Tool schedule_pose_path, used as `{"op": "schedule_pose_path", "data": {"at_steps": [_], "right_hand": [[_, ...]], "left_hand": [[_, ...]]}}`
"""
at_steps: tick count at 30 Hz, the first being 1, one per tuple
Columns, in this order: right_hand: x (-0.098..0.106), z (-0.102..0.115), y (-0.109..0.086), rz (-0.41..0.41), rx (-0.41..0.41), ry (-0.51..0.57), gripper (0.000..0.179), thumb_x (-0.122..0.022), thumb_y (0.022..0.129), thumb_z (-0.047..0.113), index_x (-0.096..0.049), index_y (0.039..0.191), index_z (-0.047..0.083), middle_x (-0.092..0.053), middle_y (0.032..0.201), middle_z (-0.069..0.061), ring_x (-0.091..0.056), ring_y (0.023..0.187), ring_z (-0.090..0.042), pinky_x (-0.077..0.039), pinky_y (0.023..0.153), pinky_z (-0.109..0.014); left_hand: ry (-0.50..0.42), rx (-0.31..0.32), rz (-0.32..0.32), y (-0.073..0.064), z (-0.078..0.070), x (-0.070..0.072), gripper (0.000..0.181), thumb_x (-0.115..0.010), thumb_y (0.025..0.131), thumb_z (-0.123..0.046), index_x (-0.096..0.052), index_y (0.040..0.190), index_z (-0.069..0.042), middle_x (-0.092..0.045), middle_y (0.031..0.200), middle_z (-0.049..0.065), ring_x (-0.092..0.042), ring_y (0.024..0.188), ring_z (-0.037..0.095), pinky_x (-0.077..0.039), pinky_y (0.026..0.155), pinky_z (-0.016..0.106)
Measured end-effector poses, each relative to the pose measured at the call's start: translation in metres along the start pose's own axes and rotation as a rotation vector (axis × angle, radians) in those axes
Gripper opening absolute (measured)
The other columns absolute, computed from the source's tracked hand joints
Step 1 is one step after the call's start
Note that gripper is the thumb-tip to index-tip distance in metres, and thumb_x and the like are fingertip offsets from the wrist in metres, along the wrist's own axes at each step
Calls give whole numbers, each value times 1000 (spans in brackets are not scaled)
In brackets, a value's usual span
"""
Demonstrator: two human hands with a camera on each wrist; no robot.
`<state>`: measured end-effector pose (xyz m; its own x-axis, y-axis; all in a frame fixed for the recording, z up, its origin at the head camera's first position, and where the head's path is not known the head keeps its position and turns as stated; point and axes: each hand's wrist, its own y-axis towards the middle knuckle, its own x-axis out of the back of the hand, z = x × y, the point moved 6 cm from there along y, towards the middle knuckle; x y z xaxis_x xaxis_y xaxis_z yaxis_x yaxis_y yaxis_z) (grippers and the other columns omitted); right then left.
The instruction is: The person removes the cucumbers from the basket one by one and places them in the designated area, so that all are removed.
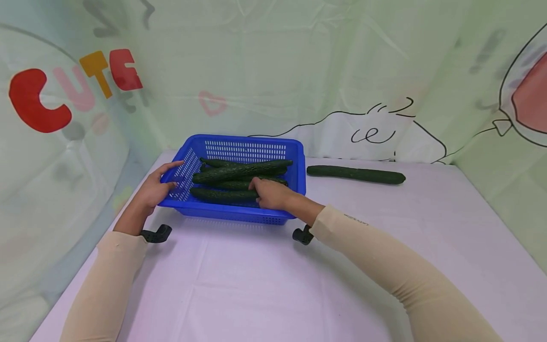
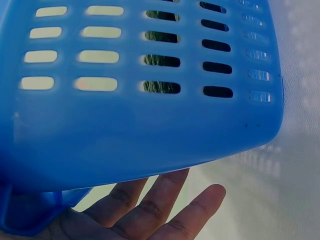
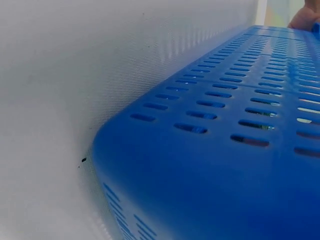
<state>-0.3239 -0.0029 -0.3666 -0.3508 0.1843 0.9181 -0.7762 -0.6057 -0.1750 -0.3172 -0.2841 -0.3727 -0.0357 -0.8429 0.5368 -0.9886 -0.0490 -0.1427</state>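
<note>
A blue plastic basket (image 1: 239, 211) with slotted walls holds several long dark green cucumbers (image 1: 239, 173). At its left end, my left hand (image 1: 155, 189) holds the rim, thumb and a finger reaching over the edge. The left wrist view shows other fingers (image 2: 150, 210) beyond the basket's wall, fairly straight. My right hand (image 1: 273, 194) reaches over the front right rim and grips the right end of the front cucumber (image 1: 222, 195), covering that end. In the right wrist view the basket's outer wall (image 3: 200, 165) fills most of the frame, and the right hand is hidden.
One more cucumber (image 1: 356, 174) lies on the white-covered table (image 1: 256, 285) to the right of the basket. A printed cloth backdrop (image 1: 273, 71) stands close behind and along the sides. Dark wrist cameras (image 1: 157, 233) hang below both wrists.
</note>
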Motion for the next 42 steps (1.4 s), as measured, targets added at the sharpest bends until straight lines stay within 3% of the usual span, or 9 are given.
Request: {"op": "schedule_pose_path", "data": {"at_steps": [3,6,10,20,26,29,34,38,42], "right_hand": [[2,0,-1,-7,10,42,36,-52,98,10,-44,134,5,-66,100,-13,-62,82,-22,-53,78,-33],[3,-1,-3,-19,8,120,34,-52,99,13,-42,131,8,-53,74,-5,-50,61,-18,-40,57,-28],[5,-2,-4,-48,7,187,32,-55,100,20,-45,130,14,-39,63,0,-40,53,-15,-31,51,-26],[9,0,-4,-97,57,170,35,-67,93,29,-53,123,16,-44,74,0,-42,60,-14,-38,63,-28],[13,2,-8,-131,59,181,36,-71,91,29,-56,121,17,-43,71,0,-44,65,-16,-35,59,-27],[15,2,-9,-155,58,187,35,-71,90,28,-58,122,17,-50,72,-2,-48,67,-16,-36,59,-27],[16,3,-11,-193,61,184,34,-70,91,23,-62,124,16,-69,100,-6,-59,86,-18,-50,75,-30],[16,2,-11,-198,62,206,35,-69,92,19,-64,126,16,-67,127,-8,-62,112,-23,-53,96,-40],[17,0,-11,-213,60,215,33,-67,93,18,-64,126,16,-65,131,-8,-61,117,-25,-51,100,-43]], "left_hand": [[0,-1,-1,-1,1,1,65,-41,99,-2,-25,157,-27,-9,165,21,-30,140,56,-43,101,62],[-3,-3,0,-1,0,1,64,-41,99,-3,-26,156,-27,-9,165,21,-30,140,56,-43,101,62],[-7,-4,0,-1,0,1,64,-41,99,-3,-26,156,-27,-9,165,21,-29,141,56,-42,103,62],[-8,-3,0,0,1,1,65,-41,99,-2,-26,156,-27,-10,165,21,-32,139,56,-45,100,61],[-15,-11,-7,0,-1,1,65,-42,98,-1,-27,156,-27,-10,165,21,-30,140,56,-41,103,63],[-14,-8,-7,0,0,0,65,-42,99,-2,-26,156,-28,-9,165,21,-29,141,56,-40,104,64],[-9,-9,-7,0,0,0,66,-42,98,-2,-26,156,-28,-10,165,21,-31,140,56,-43,102,62],[-2,-13,-8,0,-1,1,66,-42,98,-1,-27,156,-28,-11,165,21,-32,139,55,-44,101,61],[-7,-10,-6,-1,-1,0,66,-42,98,-1,-27,156,-28,-11,165,21,-32,139,55,-44,101,61]]}}
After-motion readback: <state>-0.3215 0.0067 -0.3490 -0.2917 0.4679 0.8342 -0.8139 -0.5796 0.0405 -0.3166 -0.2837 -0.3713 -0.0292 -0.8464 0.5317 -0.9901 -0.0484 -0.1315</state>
